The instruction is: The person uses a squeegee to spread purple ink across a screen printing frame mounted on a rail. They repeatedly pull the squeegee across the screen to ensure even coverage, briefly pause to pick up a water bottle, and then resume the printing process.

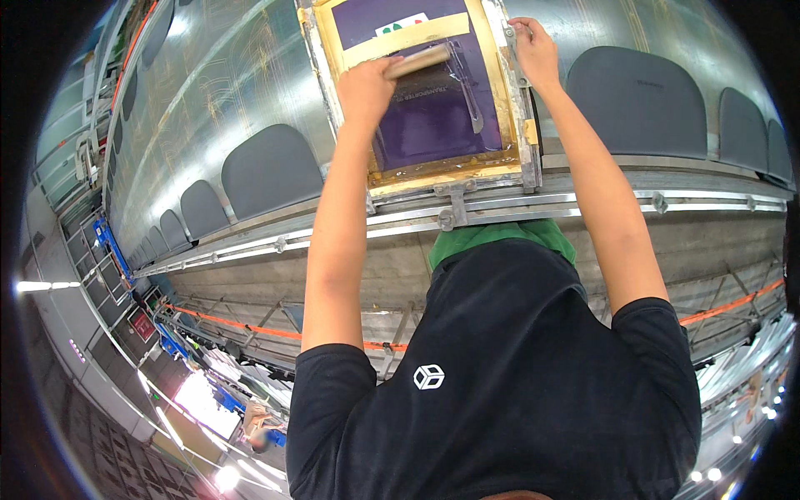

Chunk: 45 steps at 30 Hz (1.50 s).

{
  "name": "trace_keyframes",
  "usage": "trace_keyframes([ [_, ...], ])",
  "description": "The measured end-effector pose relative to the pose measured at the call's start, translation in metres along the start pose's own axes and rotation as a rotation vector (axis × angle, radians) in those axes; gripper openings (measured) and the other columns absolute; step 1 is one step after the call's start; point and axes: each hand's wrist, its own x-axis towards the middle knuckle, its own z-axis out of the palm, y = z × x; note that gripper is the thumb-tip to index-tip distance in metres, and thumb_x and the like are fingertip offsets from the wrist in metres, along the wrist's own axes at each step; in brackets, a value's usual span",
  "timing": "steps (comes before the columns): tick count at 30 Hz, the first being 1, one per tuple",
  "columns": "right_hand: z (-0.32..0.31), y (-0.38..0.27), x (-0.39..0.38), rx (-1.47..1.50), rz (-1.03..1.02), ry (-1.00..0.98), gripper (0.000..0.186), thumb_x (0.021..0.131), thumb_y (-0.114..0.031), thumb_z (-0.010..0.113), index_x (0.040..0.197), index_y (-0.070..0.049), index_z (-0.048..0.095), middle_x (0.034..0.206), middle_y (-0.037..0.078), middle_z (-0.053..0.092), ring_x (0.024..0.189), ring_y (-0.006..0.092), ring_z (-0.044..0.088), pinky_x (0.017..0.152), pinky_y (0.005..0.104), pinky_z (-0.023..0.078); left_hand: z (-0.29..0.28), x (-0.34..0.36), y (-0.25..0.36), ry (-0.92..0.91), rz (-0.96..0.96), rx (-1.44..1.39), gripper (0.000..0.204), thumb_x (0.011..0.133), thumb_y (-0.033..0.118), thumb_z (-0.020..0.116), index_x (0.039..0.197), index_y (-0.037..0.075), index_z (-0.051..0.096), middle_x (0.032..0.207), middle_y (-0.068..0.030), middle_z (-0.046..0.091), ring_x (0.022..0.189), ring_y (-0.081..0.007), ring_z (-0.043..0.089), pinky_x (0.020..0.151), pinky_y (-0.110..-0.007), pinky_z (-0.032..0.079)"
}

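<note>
The left hand [365, 87] is closed around the near-left end of a squeegee [421, 62], knuckles up, with no gap showing in the grip. The right hand [536, 52] is half curled, its fingertips on the right side of a frame [400, 190], close to a metal fitting there; I cannot tell whether it grips or only rests.

There are two hands, one squeegee and one frame. Within the frame are one dark purple screen [429, 133], one yellow tape strip [408, 38] running across its far part, and one white patch [402, 25] with green and red marks just beyond the strip.

The squeegee's tan handle has its long axis running left to right, slanting so that its right end points toward the frame's far right. It lies over the screen's far half, just short of the tape strip. It extends rightward from the left hand and stops short of the right hand, so its free end lies between the two.

The frame sits on a long metal table [242, 83], against a rail [358, 218] along the near edge. Three rounded grey pieces [636, 100] lie in a row to the right; more line the left side, the farthest too small to count.
</note>
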Motion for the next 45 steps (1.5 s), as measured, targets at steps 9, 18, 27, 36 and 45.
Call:
trace_keyframes([
  [9,-0.003,-0.015,-0.004,0.014,0.023,0.011,0.025,0.099,-0.03,0.054,0.11,-0.014,0.069,0.068,0.009,0.06,0.064,0.0214,0.057,0.064,0.0366,0.046,0.023,-0.121,0.034,0.073,0.048,0.001,0.046,0.074,-0.001,0.066,0.112,0.023,0.074,0.115,0.0042,0.072,0.106,-0.0172,0.066,0.076,-0.037,0.045],
  [18,-0.007,-0.012,-0.003,0.004,0.048,-0.03,0.024,0.098,-0.029,0.054,0.109,-0.012,0.068,0.07,0.012,0.063,0.065,0.0247,0.061,0.066,0.0371,0.047,0.021,-0.036,0.017,0.065,0.035,0.029,0.041,0.079,0.003,0.065,0.112,0.026,0.074,0.111,0.0004,0.073,0.098,-0.0218,0.068,0.076,-0.04,0.046],
  [27,-0.001,-0.014,-0.005,0.047,-0.046,0.047,0.023,0.099,-0.027,0.055,0.107,-0.01,0.069,0.072,0.013,0.06,0.067,0.0242,0.058,0.067,0.0373,0.045,0.012,-0.056,0.017,0.167,0.078,-0.194,0.044,0.072,0.0,0.068,0.108,0.024,0.076,0.104,-0.0013,0.075,0.093,-0.0226,0.07,0.075,-0.039,0.052],
  [36,0.005,0.009,0.005,0.089,-0.009,0.001,0.022,0.098,-0.024,0.055,0.108,-0.011,0.069,0.074,0.011,0.064,0.066,0.0227,0.058,0.067,0.0369,0.046,0.021,-0.04,0.022,0.046,0.003,0.033,0.041,0.077,0.003,0.065,0.111,0.022,0.074,0.108,-0.0016,0.073,0.097,-0.0248,0.068,0.083,-0.041,0.051],
  [45,0.002,-0.021,0.022,0.053,-0.106,0.009,0.024,0.094,-0.017,0.055,0.109,-0.005,0.07,0.108,0.016,0.07,0.102,0.0287,0.065,0.092,0.0355,0.047,0.034,-0.181,0.032,0.161,0.142,-0.025,0.051,0.079,0.006,0.061,0.128,0.019,0.063,0.135,0.0026,0.062,0.122,-0.02,0.054,0.092,-0.041,0.041],
])
